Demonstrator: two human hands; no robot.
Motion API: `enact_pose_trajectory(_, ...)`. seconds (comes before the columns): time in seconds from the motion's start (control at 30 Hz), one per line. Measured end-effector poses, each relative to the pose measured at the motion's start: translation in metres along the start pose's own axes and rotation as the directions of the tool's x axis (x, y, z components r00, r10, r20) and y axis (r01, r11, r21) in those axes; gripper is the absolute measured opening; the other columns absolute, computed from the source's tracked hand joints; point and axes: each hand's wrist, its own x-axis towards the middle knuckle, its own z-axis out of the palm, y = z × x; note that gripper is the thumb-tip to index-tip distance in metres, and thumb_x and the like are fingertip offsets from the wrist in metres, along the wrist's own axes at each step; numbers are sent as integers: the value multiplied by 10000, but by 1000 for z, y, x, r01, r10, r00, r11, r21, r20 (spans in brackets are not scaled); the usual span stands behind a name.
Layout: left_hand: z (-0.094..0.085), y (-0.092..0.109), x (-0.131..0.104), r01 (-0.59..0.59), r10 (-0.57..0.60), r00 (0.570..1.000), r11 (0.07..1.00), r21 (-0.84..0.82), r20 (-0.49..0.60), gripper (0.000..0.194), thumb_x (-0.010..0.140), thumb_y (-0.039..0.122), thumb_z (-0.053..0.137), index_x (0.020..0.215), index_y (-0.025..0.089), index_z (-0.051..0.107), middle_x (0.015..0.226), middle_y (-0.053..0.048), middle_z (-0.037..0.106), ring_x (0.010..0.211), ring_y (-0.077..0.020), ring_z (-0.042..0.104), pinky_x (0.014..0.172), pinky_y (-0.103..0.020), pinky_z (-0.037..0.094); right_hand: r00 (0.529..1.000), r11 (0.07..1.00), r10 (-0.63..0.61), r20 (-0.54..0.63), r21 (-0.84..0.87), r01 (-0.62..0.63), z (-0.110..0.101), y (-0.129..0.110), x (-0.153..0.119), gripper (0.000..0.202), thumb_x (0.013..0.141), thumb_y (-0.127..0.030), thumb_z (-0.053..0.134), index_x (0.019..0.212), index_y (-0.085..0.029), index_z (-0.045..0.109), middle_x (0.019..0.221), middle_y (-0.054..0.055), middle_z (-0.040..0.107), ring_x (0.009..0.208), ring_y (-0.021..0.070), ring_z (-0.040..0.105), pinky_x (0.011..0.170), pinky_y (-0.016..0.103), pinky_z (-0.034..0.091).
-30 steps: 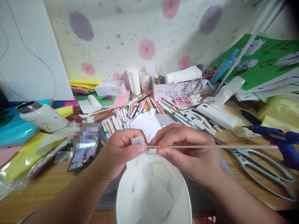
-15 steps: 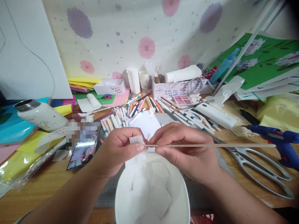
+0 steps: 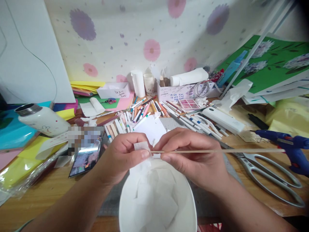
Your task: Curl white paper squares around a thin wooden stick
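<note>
My left hand (image 3: 129, 154) pinches a small piece of white tissue paper (image 3: 140, 165) between thumb and fingers. The tissue hangs down over the far rim of a white bowl-like container (image 3: 190, 206), which has loose white paper pieces (image 3: 156, 193) inside. My right hand (image 3: 190, 154) is closed on a thin wooden stick (image 3: 241, 150) held level, its long end reaching out to the right. The stick's left tip meets the tissue at my left thumb; whether the paper wraps round it I cannot tell.
Large scissors (image 3: 267, 175) and a blue glue gun (image 3: 282, 138) lie at the right. Many markers (image 3: 142, 111) spread across the middle. A phone (image 3: 87, 154) and a white bottle (image 3: 42, 119) are at the left. Paper cups (image 3: 149, 83) stand at the back.
Almost nothing differs. Both hands keep their grip on the tissue and the stick, with only a very slight shift of the fingers.
</note>
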Motion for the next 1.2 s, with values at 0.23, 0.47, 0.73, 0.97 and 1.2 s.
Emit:
enact_pose_trajectory(0.23, 2, 3, 0, 32, -31, 999, 999, 26, -19, 208, 695, 274, 701, 565, 187, 563, 562, 43, 478, 532, -112, 395, 502, -237, 286, 999, 999, -36, 14, -34, 36, -1, -1, 2, 78, 838, -106, 809, 809, -171, 779, 829, 67, 817, 763, 159, 781, 731, 260, 656)
enact_pose_trajectory(0.47, 1, 2, -1, 53, -51, 998, 997, 53, -30, 217, 696, 304, 709, 571, 191, 572, 561, 37, 456, 556, -125, 396, 517, -250, 281, 998, 996, -55, 29, -61, 57, -1, 0, 3, 68, 860, -129, 794, 819, -180, 775, 838, 70, 818, 769, 166, 785, 732, 267, 658)
enact_pose_trajectory(0.73, 0, 1, -2, 69, -62, 996, 991, 118, -62, 246, 690, 355, 727, 595, 179, 584, 572, 25, 478, 563, -130, 433, 511, -247, 313, 993, 990, -109, 37, -83, 112, -3, 2, 2, 78, 848, -86, 787, 838, -161, 769, 867, 84, 819, 809, 165, 790, 771, 250, 651)
enact_pose_trajectory(0.97, 3, 4, -2, 51, -33, 994, 981, 189, -100, 227, 683, 330, 744, 590, 185, 597, 576, -3, 566, 621, -179, 560, 523, -252, 411, 986, 977, -147, 73, -146, 157, -4, 1, 4, 66, 874, -123, 777, 860, -186, 765, 918, 87, 817, 850, 181, 792, 786, 289, 664)
enact_pose_trajectory(1.2, 3, 4, -3, 43, -36, 999, 975, 219, -34, 197, 717, 325, 748, 628, 189, 636, 569, -1, 591, 656, -202, 613, 533, -256, 454, 983, 969, -164, 85, -175, 177, -2, 1, 4, 87, 873, -108, 763, 871, -195, 761, 923, 85, 814, 851, 181, 792, 791, 287, 665)
